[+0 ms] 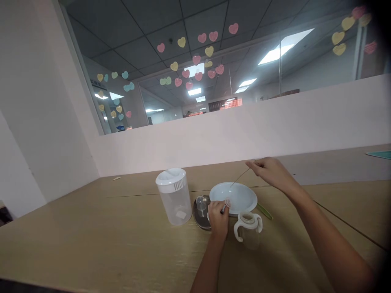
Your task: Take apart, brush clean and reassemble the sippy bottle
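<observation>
My right hand (265, 169) is raised above the right rim of a white bowl (244, 195), fingers pinched on a thin, wire-like stick (241, 176). The stick slants down left toward the bowl. At the bowl's near-left edge, my left hand (218, 217) is closed around a small pale, translucent piece (227, 202) that looks like a bottle nipple or cap; the fingers hide part of it. Right of that hand stands a clear baby bottle (250, 236) with two white handles and an open top. A dark round plate (200, 219) bearing a clear cap (201, 203) lies to the left.
A translucent plastic jug (175, 199) with a white lid stands left of the plate. A slim green item (264, 211) lies beside the bowl's right side. The wooden table (106, 244) meets a white wall (214, 140) below a window. A teal sheet (380, 154) lies far right.
</observation>
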### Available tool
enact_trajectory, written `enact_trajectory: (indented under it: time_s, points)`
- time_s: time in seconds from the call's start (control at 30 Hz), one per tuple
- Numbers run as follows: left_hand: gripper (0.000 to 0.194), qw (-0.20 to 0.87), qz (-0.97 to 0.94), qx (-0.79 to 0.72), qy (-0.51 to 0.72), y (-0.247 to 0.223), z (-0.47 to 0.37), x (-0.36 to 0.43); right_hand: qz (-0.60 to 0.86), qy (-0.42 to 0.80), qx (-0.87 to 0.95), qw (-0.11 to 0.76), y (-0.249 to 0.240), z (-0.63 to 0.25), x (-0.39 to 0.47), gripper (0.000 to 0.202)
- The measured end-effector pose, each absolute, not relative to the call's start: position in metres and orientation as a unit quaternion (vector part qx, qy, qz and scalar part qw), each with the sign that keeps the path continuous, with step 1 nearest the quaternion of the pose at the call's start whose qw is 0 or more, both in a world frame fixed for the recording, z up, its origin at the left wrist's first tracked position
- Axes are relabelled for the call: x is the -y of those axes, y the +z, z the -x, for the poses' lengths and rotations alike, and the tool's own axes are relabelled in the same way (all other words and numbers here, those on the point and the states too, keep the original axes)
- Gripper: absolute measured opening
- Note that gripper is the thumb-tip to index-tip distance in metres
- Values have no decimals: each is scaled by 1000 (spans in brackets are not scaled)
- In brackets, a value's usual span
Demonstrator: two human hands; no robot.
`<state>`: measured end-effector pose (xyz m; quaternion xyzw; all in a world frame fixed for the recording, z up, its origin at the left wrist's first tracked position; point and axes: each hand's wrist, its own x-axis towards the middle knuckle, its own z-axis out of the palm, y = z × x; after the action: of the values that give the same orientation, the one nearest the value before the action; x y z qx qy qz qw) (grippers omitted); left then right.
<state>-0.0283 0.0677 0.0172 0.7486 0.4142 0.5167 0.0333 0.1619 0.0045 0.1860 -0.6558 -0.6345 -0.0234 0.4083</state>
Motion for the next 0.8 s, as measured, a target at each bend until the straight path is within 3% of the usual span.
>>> enact_trajectory:
  time_s: [0.13,0.23,0.53,0.8]
  points:
    - [15,25,-769,-400,498,15,26,-64,709,47,652,265,146,-183,-63,45]
    - [15,18,-776,-404,484,13,27,-64,735,61,639,219,119,-191,-86,36]
    - [21,30,-777,-423,465,14,24,-63,750,36,633,190,107,-189,-93,25]
    - [27,48,-752,-412,512,18,23,-59,513,193,814,193,123,-148,-74,30]
